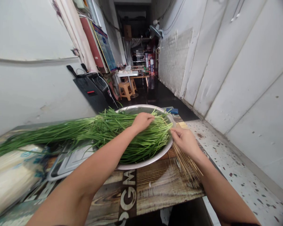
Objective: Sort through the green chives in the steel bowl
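A wide metal basin (153,162) holds a large heap of long green garlic chives (141,149), their pale ends toward the right rim. My left hand (143,121) lies over the top of the heap, its fingers curled closed around some stalks. At the right rim my right hand (185,141) pinches the pale end of the chives between thumb and fingers; its other fingers are curled under. Beneath my right hand, thin bamboo skewers (185,166) lie loosely on the wood-patterned table (155,191).
More chives spill leftward over a grey tray (73,160). A plastic-wrapped white bundle (16,175) sits at the near left. A blue object (172,110) lies behind the basin. Beyond are a black case (91,91), a stool (125,90) and a white table (127,74).
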### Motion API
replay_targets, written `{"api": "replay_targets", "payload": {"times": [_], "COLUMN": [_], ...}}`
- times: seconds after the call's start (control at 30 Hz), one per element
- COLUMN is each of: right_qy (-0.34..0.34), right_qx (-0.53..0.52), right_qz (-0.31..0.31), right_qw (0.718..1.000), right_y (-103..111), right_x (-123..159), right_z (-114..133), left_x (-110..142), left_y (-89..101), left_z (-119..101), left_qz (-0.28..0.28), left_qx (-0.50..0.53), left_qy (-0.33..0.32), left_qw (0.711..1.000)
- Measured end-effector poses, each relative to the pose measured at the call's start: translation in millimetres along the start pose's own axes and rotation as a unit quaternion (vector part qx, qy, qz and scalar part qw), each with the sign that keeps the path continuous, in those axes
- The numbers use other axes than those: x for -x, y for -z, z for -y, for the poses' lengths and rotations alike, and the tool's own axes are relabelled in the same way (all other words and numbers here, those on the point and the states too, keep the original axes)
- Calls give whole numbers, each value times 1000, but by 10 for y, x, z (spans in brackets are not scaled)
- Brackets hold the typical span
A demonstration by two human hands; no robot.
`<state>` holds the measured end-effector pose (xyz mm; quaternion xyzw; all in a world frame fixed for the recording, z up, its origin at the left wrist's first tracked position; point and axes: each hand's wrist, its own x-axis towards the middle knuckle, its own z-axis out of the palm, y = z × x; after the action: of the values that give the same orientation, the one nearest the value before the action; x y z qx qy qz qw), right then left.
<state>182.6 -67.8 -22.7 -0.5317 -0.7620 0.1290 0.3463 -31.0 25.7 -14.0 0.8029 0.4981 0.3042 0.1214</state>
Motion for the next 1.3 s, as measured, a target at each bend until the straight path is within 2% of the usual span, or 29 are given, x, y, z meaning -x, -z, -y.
{"api": "replay_targets", "payload": {"times": [0.1, 0.27, 0.53, 1.3], "right_qy": [5, 7, 1, 10], "right_qx": [0, 8, 8, 18], "right_qz": [-2, -5, 0, 4], "right_qw": [1000, 1000, 1000, 1000], "right_y": [-6, -5, 17, 8], "right_x": [4, 13, 21, 21], "right_z": [-13, -7, 27, 6], "left_x": [0, 31, 44, 41], "left_y": [-28, -63, -76, -74], "left_z": [-102, -278, -303, -307], "left_qz": [-38, -61, -74, -69], "left_qx": [56, 115, 155, 126], "left_qy": [34, 78, 126, 111], "left_qw": [997, 989, 977, 983]}}
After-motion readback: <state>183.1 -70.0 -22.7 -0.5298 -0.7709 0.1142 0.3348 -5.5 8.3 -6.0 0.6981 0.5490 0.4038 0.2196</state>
